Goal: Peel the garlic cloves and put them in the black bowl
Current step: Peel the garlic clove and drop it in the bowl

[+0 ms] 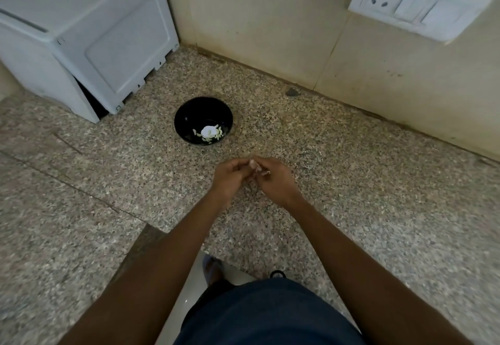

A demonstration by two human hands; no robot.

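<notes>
Mid-peel, by the look of it. Left hand (230,175) and right hand (273,179) together just below centre, fingers of both curled in and pinching one clove (253,165) between them; pale, papery skin showing at the fingertips, a scrap of it at about 3 o'clock from the clove. Too small to tell how much skin is off.

Bowl (203,120) at 11 o'clock from the hands, near but apart, upright on the counter (351,182). Round, glossy black, smooth-walled. Inside, toward its 5 o'clock side, a small heap of peeled cloves (209,132): pale, curved, slick-looking, with one bright white patch among them, possibly glare.

Risks from here, as a judgement:
- Clove small and likely slippery once bare; a hard pinch could shoot it out onto the counter.
- Speckled granite, busy grain in grey and brown: a dropped clove or skin flake hard to spot against it.
- Dry skin light and clingy; could stick to fingers and ride into the bowl with the clove.
- Drop made across a gap, so a careless toss could miss the rim or bounce off the hard glaze.

White appliance (89,33) at 10 o'clock, boxy, smooth metal. Socket plate (416,4) at 2 o'clock on the cream wall.
</notes>
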